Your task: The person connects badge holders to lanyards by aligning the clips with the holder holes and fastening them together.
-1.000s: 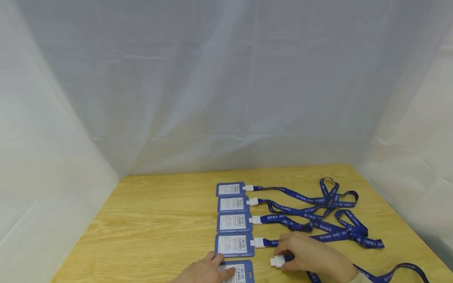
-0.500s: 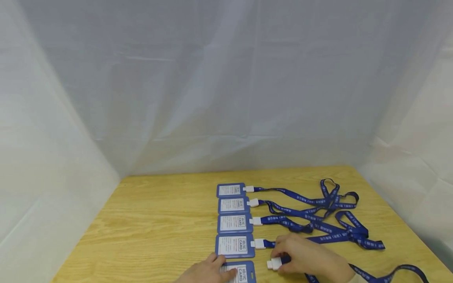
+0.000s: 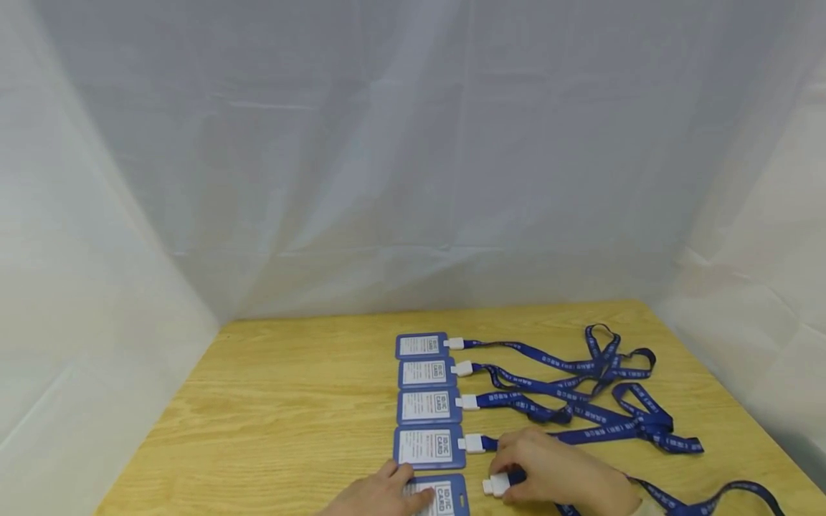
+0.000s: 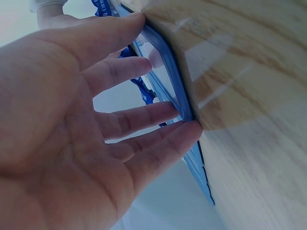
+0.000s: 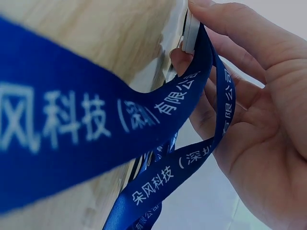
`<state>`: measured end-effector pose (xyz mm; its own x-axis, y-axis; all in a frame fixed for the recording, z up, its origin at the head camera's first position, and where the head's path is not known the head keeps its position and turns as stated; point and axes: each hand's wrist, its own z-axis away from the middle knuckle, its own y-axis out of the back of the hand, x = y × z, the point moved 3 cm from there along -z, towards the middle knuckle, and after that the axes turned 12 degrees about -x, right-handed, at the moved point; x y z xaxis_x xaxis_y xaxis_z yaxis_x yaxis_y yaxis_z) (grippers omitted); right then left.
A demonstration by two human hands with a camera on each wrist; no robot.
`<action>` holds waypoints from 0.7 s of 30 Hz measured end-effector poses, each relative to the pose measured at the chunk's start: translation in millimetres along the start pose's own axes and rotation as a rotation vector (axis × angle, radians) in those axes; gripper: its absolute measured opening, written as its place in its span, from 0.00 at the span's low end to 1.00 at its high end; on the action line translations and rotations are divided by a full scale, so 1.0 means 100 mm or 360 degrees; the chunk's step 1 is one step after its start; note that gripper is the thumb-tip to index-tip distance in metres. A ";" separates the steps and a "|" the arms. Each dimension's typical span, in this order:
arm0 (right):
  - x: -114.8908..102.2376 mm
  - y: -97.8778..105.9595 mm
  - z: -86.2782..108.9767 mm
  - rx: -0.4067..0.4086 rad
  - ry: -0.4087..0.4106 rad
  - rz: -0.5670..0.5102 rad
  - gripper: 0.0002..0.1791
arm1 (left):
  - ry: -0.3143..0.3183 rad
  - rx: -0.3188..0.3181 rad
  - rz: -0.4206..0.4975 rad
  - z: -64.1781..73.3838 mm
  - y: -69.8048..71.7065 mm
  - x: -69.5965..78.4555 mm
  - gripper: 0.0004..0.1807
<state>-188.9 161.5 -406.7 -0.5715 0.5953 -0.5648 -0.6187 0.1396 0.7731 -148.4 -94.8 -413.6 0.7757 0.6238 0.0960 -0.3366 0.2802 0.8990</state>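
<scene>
At the front edge of the head view, my left hand (image 3: 381, 493) rests on the nearest blue badge holder (image 3: 445, 494), which carries a printed ID/IC card and has a slot at its right end. The left wrist view shows fairly straight fingers and thumb touching the rim of this holder (image 4: 173, 69). To the right, my right hand (image 3: 558, 469) pinches the white plastic clip (image 3: 495, 485) of a blue lanyard (image 5: 62, 115). A short gap separates clip and slot. White lettering runs along the lanyard, which hangs in loops past my palm in the right wrist view.
Beyond the hands, several badge holders (image 3: 426, 407) lie in a column, each joined to a white clip. Their blue lanyards (image 3: 581, 365) spread rightward, overlapping. Bare wood tabletop (image 3: 271, 416) extends left, and white sheeting (image 3: 413, 179) stands behind and at both sides.
My right hand has moved slightly left with the white clip, bringing it nearer the front badge holder. My left hand stays on that holder.
</scene>
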 end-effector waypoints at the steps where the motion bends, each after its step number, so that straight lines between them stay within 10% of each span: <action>1: 0.00 0.00 0.00 0.0003 0.0012 0.0007 0.15 | 0.0006 -0.0018 0.0011 -0.01 -0.01 0.00 0.30; 21: -0.04 -0.04 -0.03 -0.0043 -0.0057 -0.0037 0.14 | 0.0071 -0.0076 -0.0003 -0.06 0.05 0.05 0.30</action>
<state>-185.8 156.4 -408.4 -0.5375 0.6201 -0.5714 -0.6463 0.1323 0.7515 -149.3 -85.9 -411.7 0.7519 0.6551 0.0743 -0.3614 0.3153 0.8775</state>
